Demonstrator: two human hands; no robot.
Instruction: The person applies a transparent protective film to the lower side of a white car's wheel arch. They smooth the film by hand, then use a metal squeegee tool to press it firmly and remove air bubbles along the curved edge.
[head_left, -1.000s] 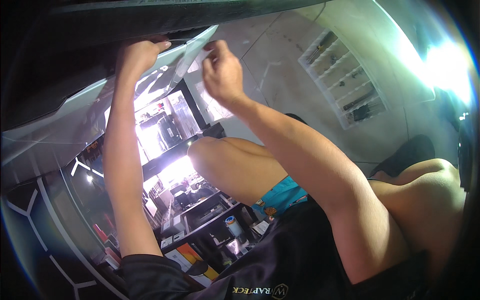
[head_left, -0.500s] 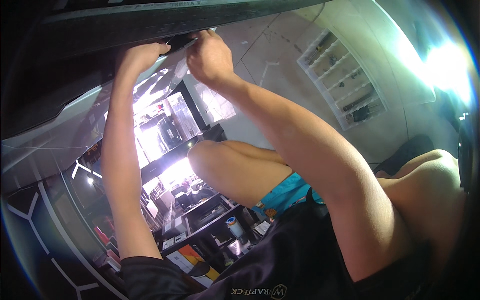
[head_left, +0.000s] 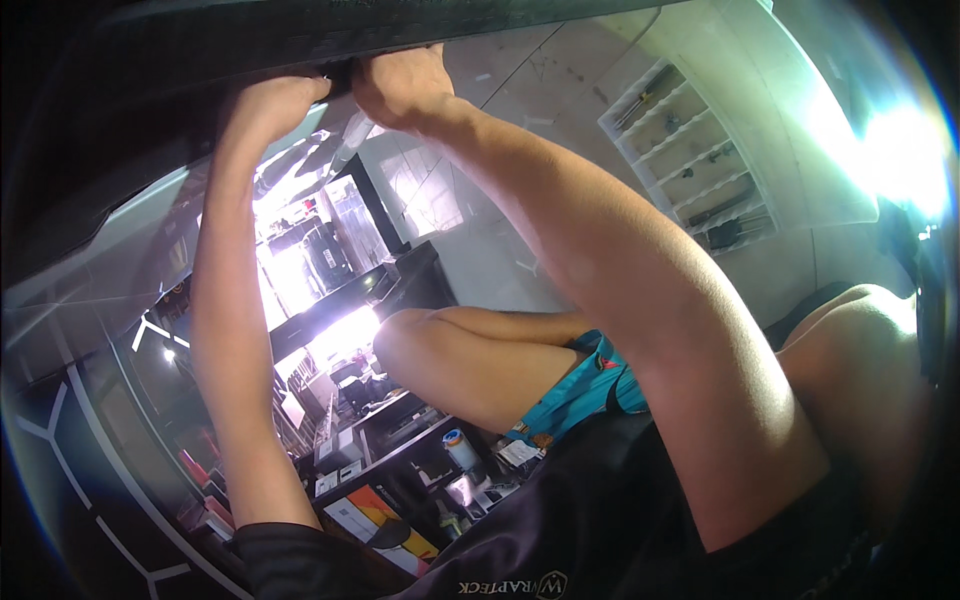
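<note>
A long dark panel point(head_left: 140, 95) with a straight lower edge spans the top left of the view. Both my arms reach up to that edge. My left hand point(head_left: 278, 105) is closed there, its thumb bent toward a small black part point(head_left: 342, 76) between the hands; its other fingers are mostly hidden. Just right of the black part, my right hand point(head_left: 400, 88) is curled up against the edge with its back toward me. Its fingertips are out of sight behind the panel, and what either hand grips cannot be made out.
A clear compartment case point(head_left: 645, 170) with small tools lies on the grey tiled floor point(head_left: 500, 225) to the right. A bright lamp point(head_left: 905, 165) glares at the far right. Lower left, a dark workbench point(head_left: 400, 450) carries boxes and a blue-and-white roll point(head_left: 460, 448). My bent knee point(head_left: 400, 335) sits mid-view.
Both hands have shifted slightly up and left in the view. My right hand has turned and tucked further under the panel's edge, hiding fingers and a thin grey piece seen before.
</note>
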